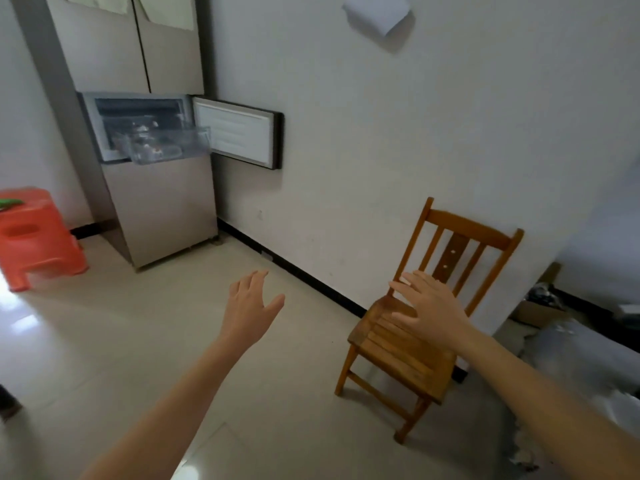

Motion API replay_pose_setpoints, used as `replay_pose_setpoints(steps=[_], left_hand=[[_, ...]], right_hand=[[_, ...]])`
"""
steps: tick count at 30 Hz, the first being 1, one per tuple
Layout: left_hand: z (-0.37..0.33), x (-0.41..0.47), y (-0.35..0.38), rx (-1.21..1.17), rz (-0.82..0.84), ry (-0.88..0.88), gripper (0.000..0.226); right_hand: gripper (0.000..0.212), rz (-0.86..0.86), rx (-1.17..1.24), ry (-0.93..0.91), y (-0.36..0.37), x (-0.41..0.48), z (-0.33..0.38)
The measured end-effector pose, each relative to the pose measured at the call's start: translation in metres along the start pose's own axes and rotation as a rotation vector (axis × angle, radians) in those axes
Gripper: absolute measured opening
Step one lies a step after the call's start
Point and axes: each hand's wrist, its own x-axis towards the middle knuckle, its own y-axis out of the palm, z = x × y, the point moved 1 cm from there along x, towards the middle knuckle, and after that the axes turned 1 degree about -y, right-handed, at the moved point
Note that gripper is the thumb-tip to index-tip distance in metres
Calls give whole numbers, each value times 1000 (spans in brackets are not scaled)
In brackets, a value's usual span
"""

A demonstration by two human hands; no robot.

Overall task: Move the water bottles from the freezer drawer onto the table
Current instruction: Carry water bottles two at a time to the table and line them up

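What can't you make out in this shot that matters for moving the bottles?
1. Freezer drawer, head view: contents blurred behind clear plastic; bottle count unreadable.
2. Red stool, head view: cut by the left edge; green item on it too blurred to name.
3. Grey surface, head view: cut by the right edge, blurred; cannot tell whether it is the table.

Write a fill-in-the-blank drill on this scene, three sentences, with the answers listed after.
1. The freezer door stands ____, with the clear drawer pulled out.
2. The left hand and the right hand both hold ____.
3. The chair is made of ____.
Missing words: open; nothing; wood.
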Motion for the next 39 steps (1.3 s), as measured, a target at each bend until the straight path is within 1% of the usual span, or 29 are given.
replay_pose_setpoints(steps=[3,5,9,12,15,19,24,27,30,33,37,39], left_hand=[[-16,27,16,16,-35,3,57],[-27,46,24,27,-78,-1,57],[-45,84,34,78,-213,-10,56],[-58,107,43,97,-291,-68,56],[-63,121,47,126,-346,-125,56],[-61,128,48,150,-391,-241,56],[-42,136,38,225,-441,-352,57],[-17,153,27,268,-482,-414,58],[12,175,18,274,-521,-465,58],[43,207,6,269,-558,-469,58],[83,258,-21,240,-599,-475,57],[98,288,-32,228,-606,-446,58]], right_hand=[[59,-26,8,-15,3,30,-35],[60,-38,4,-56,4,57,-57],[61,-53,-12,-150,1,117,-93],[61,-98,6,-243,-1,165,-121],[61,-102,25,-333,2,203,-135],[59,-121,108,-455,10,246,-139],[53,-129,195,-583,37,298,-117],[55,-88,215,-648,43,337,-85],[56,-110,241,-702,51,380,-56],[56,-96,211,-735,53,428,-24],[56,-123,188,-749,41,493,18],[55,-139,207,-735,36,523,35]])
